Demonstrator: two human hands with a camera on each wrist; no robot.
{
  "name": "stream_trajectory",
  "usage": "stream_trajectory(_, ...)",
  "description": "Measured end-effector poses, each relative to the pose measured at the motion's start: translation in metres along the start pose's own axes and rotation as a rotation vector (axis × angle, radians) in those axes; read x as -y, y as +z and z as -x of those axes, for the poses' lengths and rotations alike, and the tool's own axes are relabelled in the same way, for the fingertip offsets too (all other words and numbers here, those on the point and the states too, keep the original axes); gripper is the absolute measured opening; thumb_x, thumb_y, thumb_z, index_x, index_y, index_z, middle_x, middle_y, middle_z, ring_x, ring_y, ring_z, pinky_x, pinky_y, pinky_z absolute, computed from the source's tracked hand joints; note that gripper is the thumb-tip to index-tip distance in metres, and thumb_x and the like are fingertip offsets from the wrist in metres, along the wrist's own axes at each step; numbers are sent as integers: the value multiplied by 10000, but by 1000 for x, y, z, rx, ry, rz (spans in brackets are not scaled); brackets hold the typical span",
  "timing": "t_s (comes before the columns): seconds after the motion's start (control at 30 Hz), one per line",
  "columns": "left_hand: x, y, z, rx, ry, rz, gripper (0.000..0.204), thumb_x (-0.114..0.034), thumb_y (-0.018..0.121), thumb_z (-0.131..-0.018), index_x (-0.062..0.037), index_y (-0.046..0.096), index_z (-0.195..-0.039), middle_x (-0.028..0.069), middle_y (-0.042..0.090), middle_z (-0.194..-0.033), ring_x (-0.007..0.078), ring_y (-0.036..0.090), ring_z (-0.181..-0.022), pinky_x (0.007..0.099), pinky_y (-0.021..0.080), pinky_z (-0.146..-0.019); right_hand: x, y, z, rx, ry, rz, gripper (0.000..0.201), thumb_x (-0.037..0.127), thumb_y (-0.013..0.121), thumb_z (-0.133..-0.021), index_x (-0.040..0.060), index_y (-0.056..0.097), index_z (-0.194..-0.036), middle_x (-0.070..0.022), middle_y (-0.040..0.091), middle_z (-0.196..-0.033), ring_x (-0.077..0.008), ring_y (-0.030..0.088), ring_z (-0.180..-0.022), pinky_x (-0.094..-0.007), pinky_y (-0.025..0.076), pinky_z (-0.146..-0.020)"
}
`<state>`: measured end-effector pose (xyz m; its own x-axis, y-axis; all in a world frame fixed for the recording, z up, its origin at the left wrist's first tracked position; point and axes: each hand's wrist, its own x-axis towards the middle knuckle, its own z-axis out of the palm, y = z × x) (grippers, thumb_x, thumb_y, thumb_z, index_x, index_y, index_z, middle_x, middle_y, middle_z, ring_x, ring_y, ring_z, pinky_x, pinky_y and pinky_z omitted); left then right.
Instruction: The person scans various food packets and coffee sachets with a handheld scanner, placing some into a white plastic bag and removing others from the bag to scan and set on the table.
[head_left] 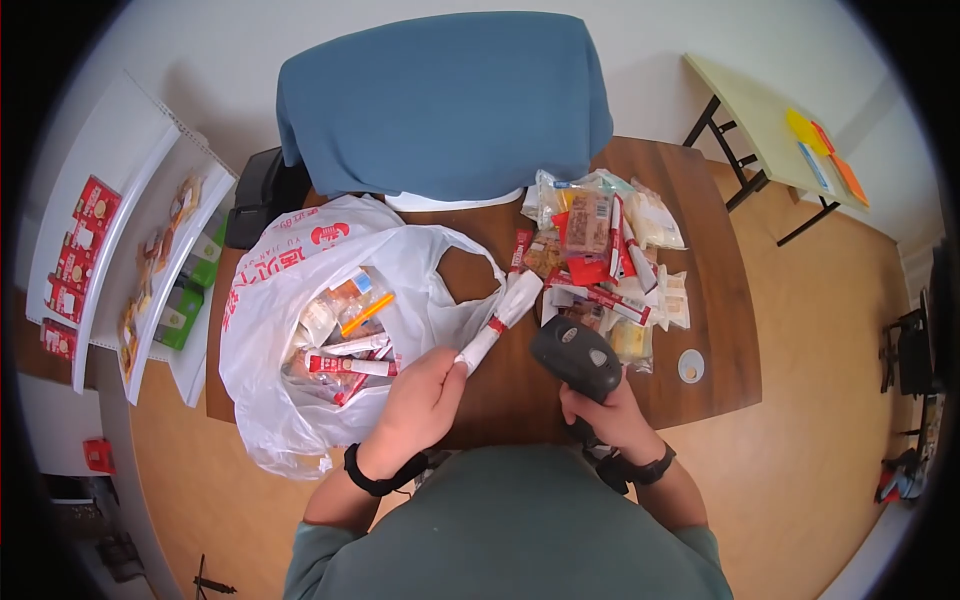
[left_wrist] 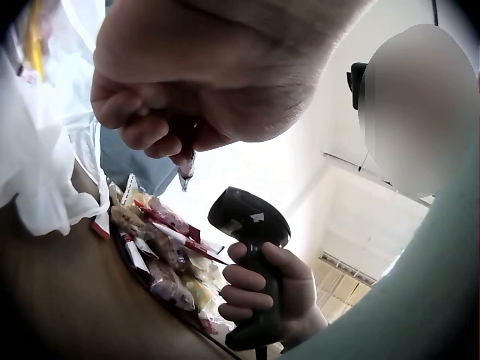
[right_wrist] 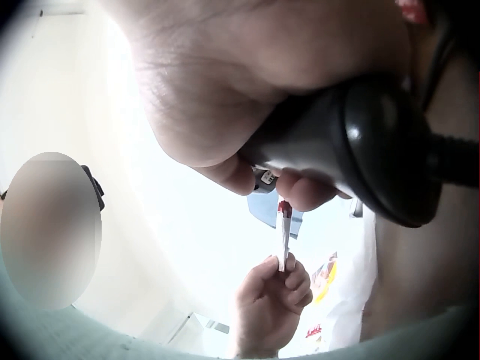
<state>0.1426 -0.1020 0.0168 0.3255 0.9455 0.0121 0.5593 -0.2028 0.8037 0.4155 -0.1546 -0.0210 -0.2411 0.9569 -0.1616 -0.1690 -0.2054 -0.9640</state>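
Note:
My left hand [head_left: 415, 405] pinches one end of a slim white-and-red stick packet [head_left: 482, 347], which slants up and away over the table. In the right wrist view the packet [right_wrist: 283, 236] stands upright from the fingertips. A black handheld barcode scanner [head_left: 575, 358] is gripped by its handle in my right hand [head_left: 610, 415], its head towards the packet. Beside the left hand lies a white plastic bag [head_left: 255, 385] with red print, its mouth open on wrapped snacks, red-and-white sticks and an orange stick [head_left: 367, 314]. Beyond the scanner lies a pile of packaged snacks [head_left: 590, 240].
A blue cloth [head_left: 440, 110] covers a large object at the table's back. A small round white disc [head_left: 690, 366] lies on the brown table [head_left: 715, 300], right of the pile. Shelves [head_left: 150, 215] with packages stand at left, a folding table [head_left: 760, 110] at back right.

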Motion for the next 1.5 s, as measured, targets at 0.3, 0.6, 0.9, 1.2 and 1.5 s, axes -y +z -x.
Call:
stream_trajectory(0.3,65,12,40,-225,-310,727,230,-207,460,-1054,-42,554,-924,38,510,-723,127,461,-595,269,359,-558,0,8,-7,-4,-49,-69,334,-50,565,-914,9,562,-1242,-23,601,-809,-103,568,-662,-258,468,-613)
stream_trajectory(0.6,71,5,45,-749,-370,1305,253,-296,449,-1075,-87,528,-955,27,496,-683,117,410,-521,260,327,-489,-2,6,-10,39,-35,-28,357,-55,572,-905,10,554,-1255,-36,609,-852,-100,574,-684,-264,473,-621)
stream_trajectory(0.9,33,-13,34,277,-20,754,225,-135,576,-976,-24,580,-780,85,564,-614,151,534,-508,268,395,-483,-2,-6,0,-20,-53,-8,370,-60,585,-881,8,554,-1244,-30,610,-828,-94,575,-668,-253,468,-609)
stream_trajectory(1.2,8,62,-65,152,351,-415,350,-180,651,-910,-20,535,-1198,143,606,-1152,318,591,-1106,460,507,-876,-2,-4,15,-116,-57,-67,315,-78,592,-848,10,547,-1146,-80,613,-807,-153,609,-666,-281,480,-633)
stream_trajectory(1.5,19,73,-123,164,-159,-550,441,-252,653,-877,1,505,-1205,230,692,-994,376,701,-934,464,563,-818,-7,-16,26,-134,-98,-64,309,-66,596,-864,18,535,-1155,-74,611,-806,-150,606,-664,-281,481,-637)
